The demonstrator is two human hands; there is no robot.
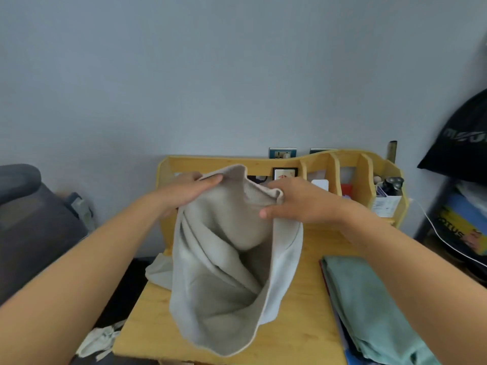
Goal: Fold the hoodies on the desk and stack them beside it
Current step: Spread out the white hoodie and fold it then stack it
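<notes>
Both hands, left (pixel 193 192) and right (pixel 295 201), grip the beige knit hoodie (pixel 224 272) (long axis hanging toward the yellow wooden desk (pixel 303 299)).

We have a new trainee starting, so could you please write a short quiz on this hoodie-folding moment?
1. True or false: both hands grip the beige hoodie.
2. Which garment lies flat at the desk's right side? A) green B) black C) red
3. Fill in: the hoodie's lower part rests on the ____.

Key:
1. True: left hand and right hand hold its top edge.
2. A, the green garment.
3. desk
</notes>
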